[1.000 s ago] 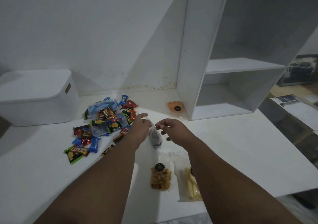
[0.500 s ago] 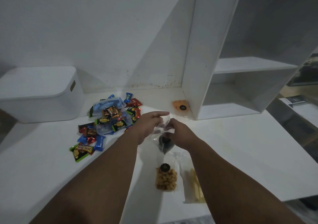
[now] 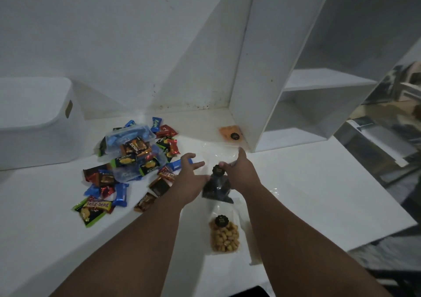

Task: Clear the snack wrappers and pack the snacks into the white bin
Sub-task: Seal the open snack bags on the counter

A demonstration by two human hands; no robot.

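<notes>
The white surface [image 3: 307, 205] carries everything. The white bin [image 3: 38, 132] sits well to the left of the left hand [image 3: 190, 180], whose fingers are straight and spread, with the wrapped snacks [image 3: 136, 160] piled just to its left. The right hand [image 3: 241, 176], forefinger straight, pinches the dark snack bag [image 3: 217, 188] held between both hands. The yellow snack bag [image 3: 224, 237] lies nearer than both hands, between the forearms.

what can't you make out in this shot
Head view only.
White bin: inside not visible, left edge cuts it off.
Right hand grip on dark snack bag: clear plastic blurs it, cannot tell.
Orange packet label: too small to read.
</notes>
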